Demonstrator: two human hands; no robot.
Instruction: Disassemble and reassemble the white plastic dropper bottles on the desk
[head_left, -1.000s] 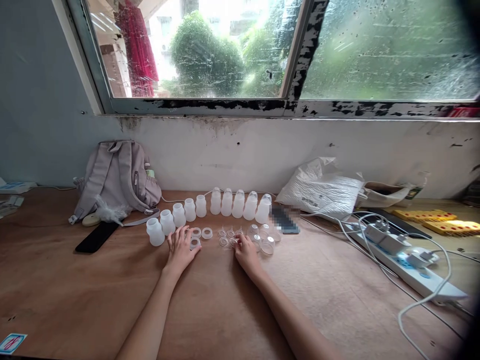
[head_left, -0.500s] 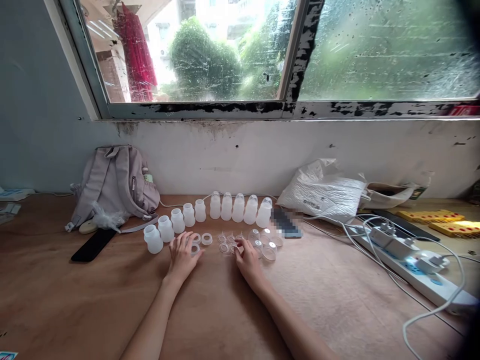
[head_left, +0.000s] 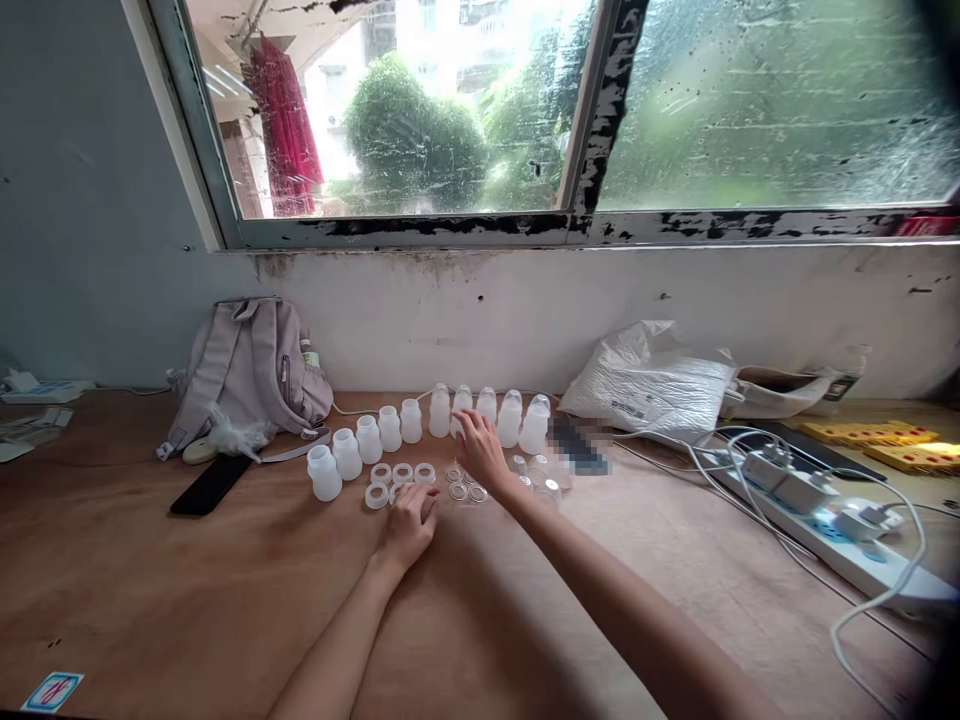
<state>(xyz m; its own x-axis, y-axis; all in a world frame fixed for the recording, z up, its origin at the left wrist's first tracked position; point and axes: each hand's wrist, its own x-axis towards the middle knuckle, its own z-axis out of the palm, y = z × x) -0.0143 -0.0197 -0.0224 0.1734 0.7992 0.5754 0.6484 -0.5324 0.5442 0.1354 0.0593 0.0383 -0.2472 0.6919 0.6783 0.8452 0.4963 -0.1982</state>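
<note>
My left hand [head_left: 410, 522] rests on the table with loosely bent fingers, partly covering the front white screw rings [head_left: 377, 495]. It grips nothing that I can make out. Raised over the middle, my right hand [head_left: 481, 452] has its fingers apart and holds nothing. Its fingertips overlap a row of small white bottles with clear domed tops [head_left: 510, 420]. Left of these stand several white open-necked bottles [head_left: 347, 455] in a slanting line. Below the right hand lie small clear ring-shaped pieces [head_left: 458, 491]. Clear domed caps [head_left: 550, 490] sit partly behind the right wrist.
A pinkish-grey backpack [head_left: 247, 375] and a black phone [head_left: 211, 486] are at the left. Toward the back right lies a silver padded bag [head_left: 652, 385]. A white power strip [head_left: 870, 560] with plugs and loose cables runs along the right. The window wall bounds the table's back.
My right hand has moved up and away from the small clear pieces toward the domed bottles. My left hand has shifted right and nearer, uncovering more rings. The view has shifted slightly.
</note>
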